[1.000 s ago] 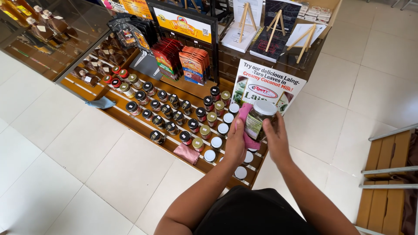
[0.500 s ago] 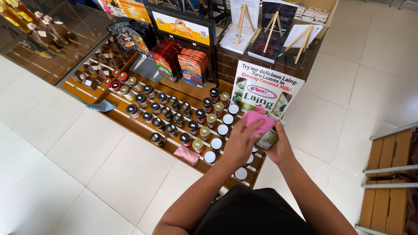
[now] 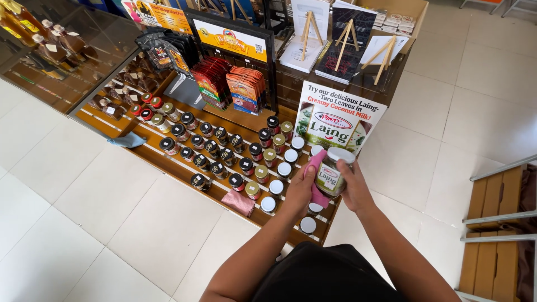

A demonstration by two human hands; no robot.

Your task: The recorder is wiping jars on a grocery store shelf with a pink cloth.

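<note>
My right hand (image 3: 353,187) grips a glass jar (image 3: 332,173) with a white lid and a labelled side, held upright over the low wooden display shelf (image 3: 168,163). My left hand (image 3: 301,189) presses a pink cloth (image 3: 314,168) against the jar's left side. Rows of small jars (image 3: 235,156) with black, gold and white lids stand on the shelf just below and left of my hands. A second pink cloth (image 3: 239,202) lies on the shelf's front edge.
A printed sign (image 3: 335,118) leans behind the jar. Red and orange packets (image 3: 232,86) hang above the jars. A blue cloth (image 3: 127,141) lies at the shelf's left end. Bottles (image 3: 53,42) sit in a glass case at left. A wooden step rack (image 3: 495,223) stands at right on the tiled floor.
The pink cloth moved from over the jar's top down to its left side, uncovering the white lid. The jar stays in my right hand at about the same spot.
</note>
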